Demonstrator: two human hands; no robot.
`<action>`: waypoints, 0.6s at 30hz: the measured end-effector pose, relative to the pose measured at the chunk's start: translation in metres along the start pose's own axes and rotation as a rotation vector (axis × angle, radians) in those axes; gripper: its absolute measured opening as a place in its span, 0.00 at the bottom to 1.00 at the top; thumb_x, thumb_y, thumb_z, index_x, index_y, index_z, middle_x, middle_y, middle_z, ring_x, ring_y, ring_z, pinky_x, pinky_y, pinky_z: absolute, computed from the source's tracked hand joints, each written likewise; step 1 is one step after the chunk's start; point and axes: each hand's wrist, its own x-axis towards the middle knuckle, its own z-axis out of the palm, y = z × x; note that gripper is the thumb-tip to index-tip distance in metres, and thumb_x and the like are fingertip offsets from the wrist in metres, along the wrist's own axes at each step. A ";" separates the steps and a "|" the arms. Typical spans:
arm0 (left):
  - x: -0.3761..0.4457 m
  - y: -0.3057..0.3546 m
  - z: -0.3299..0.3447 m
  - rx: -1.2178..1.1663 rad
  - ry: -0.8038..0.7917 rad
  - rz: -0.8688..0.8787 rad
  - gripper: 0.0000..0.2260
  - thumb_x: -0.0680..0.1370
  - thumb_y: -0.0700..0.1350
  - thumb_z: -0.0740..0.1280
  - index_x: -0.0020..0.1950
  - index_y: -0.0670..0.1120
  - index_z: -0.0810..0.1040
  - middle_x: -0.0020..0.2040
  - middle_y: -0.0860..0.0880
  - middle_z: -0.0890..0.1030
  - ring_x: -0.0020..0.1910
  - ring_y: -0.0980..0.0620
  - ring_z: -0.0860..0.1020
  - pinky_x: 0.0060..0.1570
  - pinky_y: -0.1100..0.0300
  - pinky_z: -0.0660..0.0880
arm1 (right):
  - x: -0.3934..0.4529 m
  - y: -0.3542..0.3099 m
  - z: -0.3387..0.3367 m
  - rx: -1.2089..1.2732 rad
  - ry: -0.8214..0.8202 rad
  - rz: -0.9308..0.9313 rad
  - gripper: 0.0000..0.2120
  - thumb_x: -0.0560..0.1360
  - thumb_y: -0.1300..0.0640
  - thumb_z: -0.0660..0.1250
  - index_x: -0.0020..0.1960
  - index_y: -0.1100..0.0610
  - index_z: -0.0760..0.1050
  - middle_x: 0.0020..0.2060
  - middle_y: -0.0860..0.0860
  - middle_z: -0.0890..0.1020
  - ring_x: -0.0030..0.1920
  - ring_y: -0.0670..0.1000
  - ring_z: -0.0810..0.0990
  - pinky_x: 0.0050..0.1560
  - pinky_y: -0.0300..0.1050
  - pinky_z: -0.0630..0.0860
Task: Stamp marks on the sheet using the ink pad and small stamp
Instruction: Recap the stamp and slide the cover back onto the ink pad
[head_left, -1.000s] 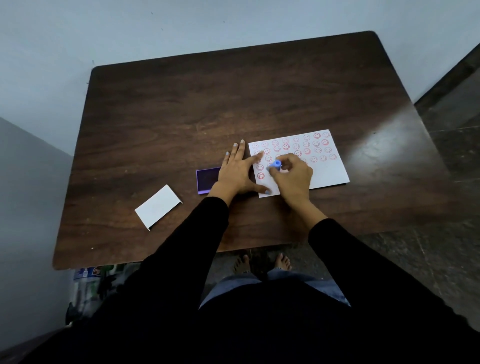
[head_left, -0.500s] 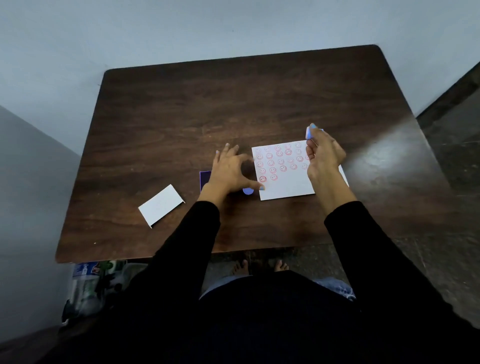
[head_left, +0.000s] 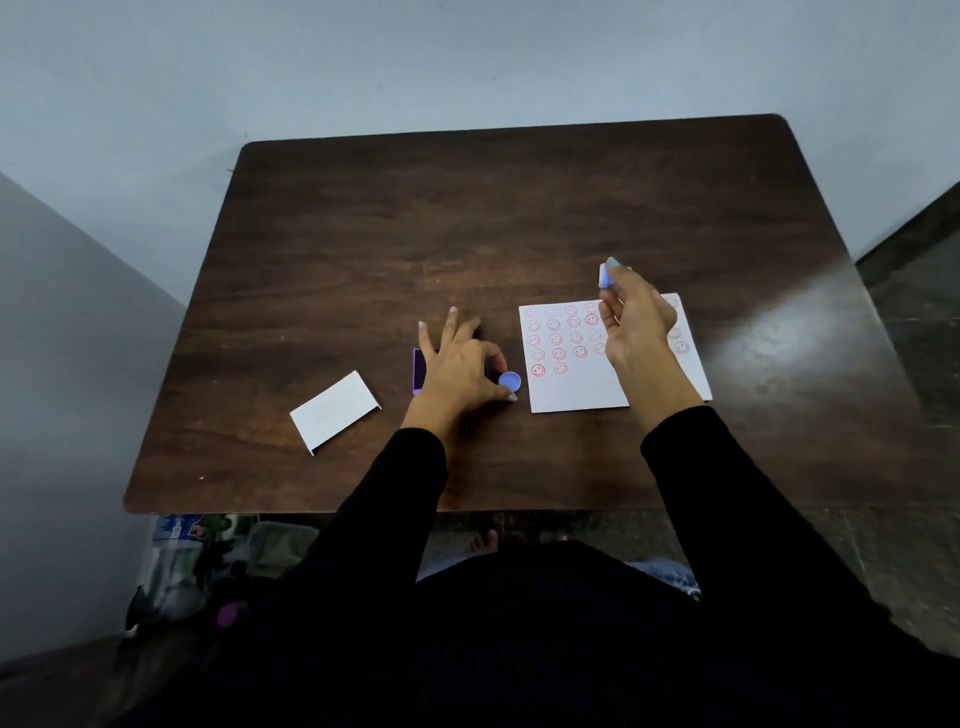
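Observation:
A white sheet (head_left: 576, 384) covered with several rows of red smiley marks lies on the dark wooden table (head_left: 467, 234). My right hand (head_left: 631, 322) is raised above the sheet and pinches the small blue stamp (head_left: 605, 275) between its fingertips. My left hand (head_left: 460, 364) rests on the table left of the sheet, thumb and forefinger closed around a small round blue cap (head_left: 510, 381). The purple ink pad (head_left: 418, 370) lies under that hand, mostly hidden; only its left edge shows.
A white lid (head_left: 335, 411) lies on the table to the left of the ink pad. The near table edge runs just in front of my arms. Bags and clutter (head_left: 197, 561) sit on the floor under the table's left corner.
My right hand lifted the stamp off the sheet and moved up to the right. My left hand left the sheet's corner and closed on the blue cap.

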 end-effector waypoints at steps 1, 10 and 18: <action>0.000 0.001 0.000 -0.014 0.009 -0.001 0.14 0.64 0.55 0.76 0.47 0.54 0.81 0.76 0.46 0.61 0.78 0.46 0.44 0.69 0.35 0.33 | 0.001 0.001 0.000 -0.008 -0.001 0.004 0.13 0.67 0.54 0.76 0.49 0.58 0.81 0.40 0.51 0.84 0.39 0.48 0.83 0.42 0.37 0.79; 0.001 0.013 -0.010 -0.379 0.301 -0.152 0.09 0.67 0.50 0.72 0.45 0.51 0.79 0.40 0.57 0.81 0.51 0.54 0.80 0.72 0.45 0.49 | -0.003 0.013 0.015 -0.003 -0.213 0.134 0.11 0.69 0.57 0.74 0.49 0.60 0.79 0.42 0.53 0.84 0.45 0.50 0.84 0.43 0.40 0.80; 0.011 0.018 -0.022 -0.451 0.332 -0.209 0.11 0.67 0.52 0.72 0.49 0.53 0.79 0.46 0.54 0.85 0.53 0.56 0.79 0.62 0.51 0.60 | -0.016 0.039 0.032 -0.205 -0.465 0.093 0.02 0.74 0.63 0.67 0.45 0.57 0.75 0.50 0.57 0.81 0.49 0.52 0.81 0.57 0.47 0.77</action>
